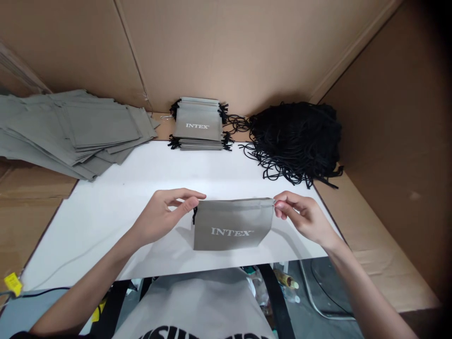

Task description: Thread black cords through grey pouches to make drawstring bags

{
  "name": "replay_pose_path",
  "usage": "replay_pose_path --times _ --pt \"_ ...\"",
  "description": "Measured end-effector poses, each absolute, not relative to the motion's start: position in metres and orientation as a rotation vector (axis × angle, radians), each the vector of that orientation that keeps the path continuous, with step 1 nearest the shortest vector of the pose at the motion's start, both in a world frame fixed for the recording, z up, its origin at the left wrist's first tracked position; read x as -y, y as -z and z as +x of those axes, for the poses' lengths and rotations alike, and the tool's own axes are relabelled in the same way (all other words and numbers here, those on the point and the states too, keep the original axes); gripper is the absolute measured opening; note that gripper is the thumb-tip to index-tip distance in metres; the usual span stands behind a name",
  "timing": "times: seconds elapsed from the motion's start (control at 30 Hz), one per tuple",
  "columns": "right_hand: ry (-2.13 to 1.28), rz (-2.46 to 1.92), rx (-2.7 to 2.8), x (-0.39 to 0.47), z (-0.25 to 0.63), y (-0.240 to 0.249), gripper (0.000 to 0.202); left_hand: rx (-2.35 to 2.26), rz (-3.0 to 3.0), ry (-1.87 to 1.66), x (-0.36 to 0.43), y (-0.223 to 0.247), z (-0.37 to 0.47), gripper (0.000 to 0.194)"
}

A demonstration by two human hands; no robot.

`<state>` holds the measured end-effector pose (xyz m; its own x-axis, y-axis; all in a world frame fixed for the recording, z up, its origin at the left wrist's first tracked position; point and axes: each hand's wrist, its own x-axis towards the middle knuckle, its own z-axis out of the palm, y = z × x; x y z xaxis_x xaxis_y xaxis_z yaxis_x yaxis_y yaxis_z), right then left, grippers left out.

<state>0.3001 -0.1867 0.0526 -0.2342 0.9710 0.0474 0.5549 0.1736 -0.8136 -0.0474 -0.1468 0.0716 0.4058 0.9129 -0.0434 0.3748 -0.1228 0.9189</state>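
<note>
A grey fabric drawstring pouch (231, 226) printed with white INTEX lettering is held up over the white tabletop, its face toward me. My left hand (165, 214) has thumb and index finger at the pouch's top left corner, where a short bit of black cord (194, 214) hangs. At the top right corner my right hand (305, 214) pinches the edge between thumb and fingers. Whether a cord end lies inside that pinch is hidden.
Flat grey pouches (99, 125) lie heaped at the left. A stack of corded pouches (199, 125) stands at the back middle. A tangled pile of black cords (296, 141) sits back right. Cardboard walls (226, 47) enclose the white table (116, 207).
</note>
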Motion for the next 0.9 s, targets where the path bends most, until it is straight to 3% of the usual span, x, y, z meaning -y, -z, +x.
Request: replay_pose_path --times 0.13,0.23,0.33,0.53,0.9 --pt "-0.958 -1.44 1.816 0.19 0.304 -0.045 0.029 -1.207 1.67 -0.868 0.143 -0.074 -0.051 0.037" --pt "-0.958 -1.442 1.806 0.191 0.304 -0.042 0.029 -1.24 1.752 -0.88 0.143 -0.084 -0.053 0.026" --pt "-0.959 -1.436 1.811 0.191 0.302 -0.043 0.03 -1.192 1.89 -0.755 0.142 -0.097 -0.053 0.017" --pt "-0.919 -1.463 1.817 0.19 0.297 -0.046 0.03 -1.108 2.065 -0.523 0.14 -0.107 -0.05 0.018" --pt "-1.104 -1.356 2.028 0.192 0.317 -0.05 0.021 -1.079 1.736 -0.248 0.152 -0.107 -0.05 0.012"
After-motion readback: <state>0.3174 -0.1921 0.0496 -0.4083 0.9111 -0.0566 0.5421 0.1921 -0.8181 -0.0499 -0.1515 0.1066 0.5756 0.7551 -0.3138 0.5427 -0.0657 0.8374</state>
